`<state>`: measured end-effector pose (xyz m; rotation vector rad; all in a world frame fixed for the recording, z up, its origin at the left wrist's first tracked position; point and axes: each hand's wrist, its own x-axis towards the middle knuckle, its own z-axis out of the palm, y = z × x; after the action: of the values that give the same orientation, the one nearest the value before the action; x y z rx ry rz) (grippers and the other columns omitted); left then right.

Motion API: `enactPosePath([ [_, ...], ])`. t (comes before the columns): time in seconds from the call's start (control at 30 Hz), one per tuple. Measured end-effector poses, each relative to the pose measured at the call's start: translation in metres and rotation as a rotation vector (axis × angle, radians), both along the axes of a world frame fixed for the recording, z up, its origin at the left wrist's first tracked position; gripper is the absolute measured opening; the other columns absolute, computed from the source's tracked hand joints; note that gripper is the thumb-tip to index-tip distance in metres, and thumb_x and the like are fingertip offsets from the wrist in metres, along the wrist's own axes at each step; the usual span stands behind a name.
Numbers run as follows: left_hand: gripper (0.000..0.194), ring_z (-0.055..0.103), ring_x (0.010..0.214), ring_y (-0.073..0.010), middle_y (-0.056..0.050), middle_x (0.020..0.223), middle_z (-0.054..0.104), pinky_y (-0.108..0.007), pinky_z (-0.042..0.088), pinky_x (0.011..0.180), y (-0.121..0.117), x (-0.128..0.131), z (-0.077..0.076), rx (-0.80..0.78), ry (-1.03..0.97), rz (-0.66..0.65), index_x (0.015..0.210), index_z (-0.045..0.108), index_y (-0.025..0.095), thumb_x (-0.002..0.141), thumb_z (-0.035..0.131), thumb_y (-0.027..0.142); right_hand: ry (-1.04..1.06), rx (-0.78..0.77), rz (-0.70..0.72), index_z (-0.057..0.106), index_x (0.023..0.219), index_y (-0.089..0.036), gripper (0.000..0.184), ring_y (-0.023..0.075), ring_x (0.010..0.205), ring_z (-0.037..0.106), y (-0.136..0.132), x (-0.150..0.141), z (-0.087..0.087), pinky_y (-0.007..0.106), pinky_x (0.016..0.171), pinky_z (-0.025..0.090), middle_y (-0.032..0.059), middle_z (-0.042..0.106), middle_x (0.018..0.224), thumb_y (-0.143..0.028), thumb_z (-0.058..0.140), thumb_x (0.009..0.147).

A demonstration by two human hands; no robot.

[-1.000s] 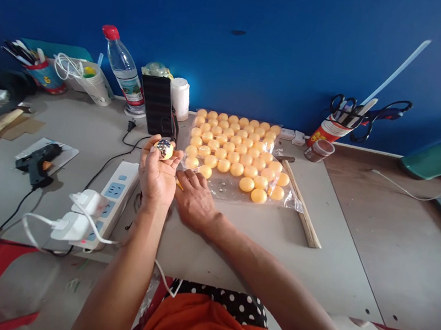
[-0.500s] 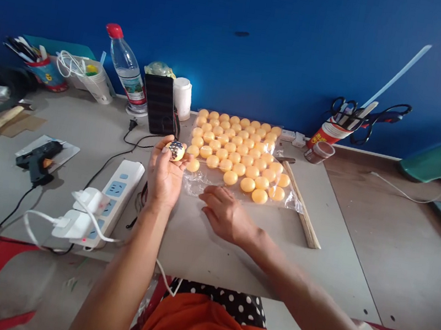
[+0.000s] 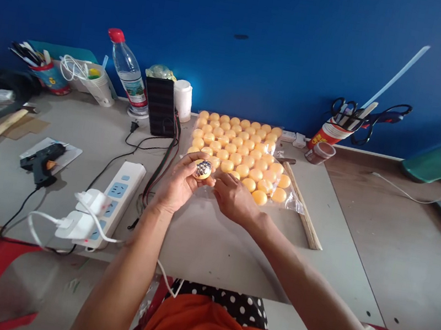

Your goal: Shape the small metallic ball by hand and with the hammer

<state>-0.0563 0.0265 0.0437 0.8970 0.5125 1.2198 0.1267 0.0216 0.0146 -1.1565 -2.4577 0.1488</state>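
My left hand [image 3: 179, 182] holds an orange ping-pong ball [image 3: 203, 169] whose upper side is covered with shiny silver pieces. Fingers and thumb close around it. Just right of it, my right hand [image 3: 234, 198] is curled with its fingertips drawn together close to the left fingertips. Whatever the right fingers pinch, if anything, is too small or hidden to make out. Behind both hands lie many plain orange ping-pong balls [image 3: 259, 197] in rows, in clear plastic wrap [image 3: 294, 203]. The hands cover part of the front row.
A wooden stick [image 3: 304, 214] lies right of the balls. To the left are a power strip [image 3: 131, 177] with plugs, a black glue gun [image 3: 43, 162] and loose cables. A phone [image 3: 158, 106], water bottle [image 3: 131, 78] and cup of scissors [image 3: 330, 133] stand along the wall.
My left hand has moved right and slightly nearer with the silver-covered ball. My right hand has shifted a little right and farther from me, and the two hands are now close together.
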Motion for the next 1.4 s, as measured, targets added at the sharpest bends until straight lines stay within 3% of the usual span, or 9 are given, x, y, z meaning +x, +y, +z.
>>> enactPosePath([
  [0.2,0.037,0.069,0.066,-0.0152,-0.004,0.089,0.071,-0.037,0.060,0.077,0.002,0.002,0.000,-0.031,-0.019,0.034,0.104,0.064,0.018,0.077,0.074,0.041,0.026,0.040,-0.037,0.066,0.108,-0.017,0.025,0.0277,0.111,0.059,0.021,-0.012,-0.003,0.046,0.094,0.052,0.0169,0.062,0.122,-0.012,0.045,0.095],
  [0.27,0.037,0.069,0.068,-0.0155,-0.004,0.087,0.072,-0.035,0.060,0.076,0.003,0.002,0.000,-0.043,-0.015,0.060,0.104,0.064,0.018,0.076,0.074,0.041,0.087,0.047,-0.032,0.065,0.113,-0.015,0.027,0.0306,0.119,0.057,0.029,-0.014,-0.004,0.050,0.103,0.049,0.0200,0.060,0.127,-0.012,0.047,0.093],
  [0.37,0.038,0.070,0.071,-0.0156,-0.004,0.087,0.072,-0.031,0.059,0.073,0.003,0.003,-0.001,-0.077,0.007,0.080,0.104,0.063,0.018,0.075,0.074,0.040,0.249,0.039,-0.019,0.063,0.117,-0.015,0.029,0.0307,0.123,0.057,0.034,-0.011,-0.004,0.049,0.102,0.050,0.0202,0.060,0.127,-0.012,0.048,0.092],
  [0.5,0.038,0.069,0.071,-0.0133,-0.003,0.091,0.071,-0.028,0.058,0.070,0.004,0.008,-0.004,-0.139,0.071,0.089,0.104,0.064,0.017,0.074,0.075,0.038,0.472,0.002,-0.008,0.064,0.116,-0.018,0.030,0.0252,0.116,0.063,0.022,0.002,0.000,0.042,0.096,0.055,0.0161,0.063,0.123,-0.012,0.046,0.093],
  [0.63,0.033,0.064,0.073,-0.0119,-0.001,0.087,0.066,-0.028,0.058,0.071,0.002,0.015,-0.007,-0.170,0.151,0.098,0.100,0.066,0.017,0.074,0.076,0.035,0.535,-0.046,-0.043,0.066,0.112,-0.018,0.029,0.0234,0.111,0.065,0.001,0.019,0.004,0.041,0.094,0.055,0.0136,0.067,0.119,-0.010,0.046,0.092],
  [0.83,0.034,0.061,0.074,-0.0127,-0.001,0.088,0.063,-0.030,0.058,0.071,0.001,0.021,-0.008,-0.188,0.238,0.090,0.097,0.067,0.016,0.070,0.077,0.035,0.374,-0.051,-0.045,0.068,0.100,-0.017,0.025,0.0207,0.089,0.066,-0.020,0.032,0.003,0.033,0.077,0.054,0.0112,0.070,0.098,-0.011,0.045,0.094],
  [1.0,0.035,0.061,0.076,-0.0136,-0.001,0.087,0.062,-0.031,0.058,0.072,0.002,0.022,-0.011,-0.195,0.261,0.085,0.097,0.068,0.016,0.070,0.077,0.035,0.149,-0.037,-0.149,0.068,0.093,-0.016,0.026,0.0211,0.082,0.061,-0.018,0.030,-0.009,0.031,0.071,0.048,0.0101,0.068,0.086,-0.008,0.044,0.092],
  [1.2,0.039,0.065,0.076,-0.0149,-0.002,0.086,0.064,-0.031,0.058,0.072,0.003,0.021,-0.013,-0.228,0.273,0.068,0.099,0.066,0.015,0.069,0.079,0.037,0.095,-0.058,-0.221,0.068,0.107,-0.015,0.027,0.0238,0.092,0.063,-0.019,0.020,-0.021,0.035,0.082,0.050,0.0135,0.069,0.103,-0.012,0.044,0.095],
  [1.4,0.045,0.067,0.072,-0.0139,-0.001,0.084,0.066,-0.028,0.056,0.070,0.004,0.021,-0.015,-0.254,0.216,0.059,0.100,0.065,0.015,0.066,0.083,0.038,0.048,-0.039,-0.274,0.063,0.124,-0.016,0.034,0.0280,0.110,0.059,-0.020,0.013,-0.020,0.039,0.091,0.049,0.0163,0.063,0.127,-0.013,0.045,0.094],
])
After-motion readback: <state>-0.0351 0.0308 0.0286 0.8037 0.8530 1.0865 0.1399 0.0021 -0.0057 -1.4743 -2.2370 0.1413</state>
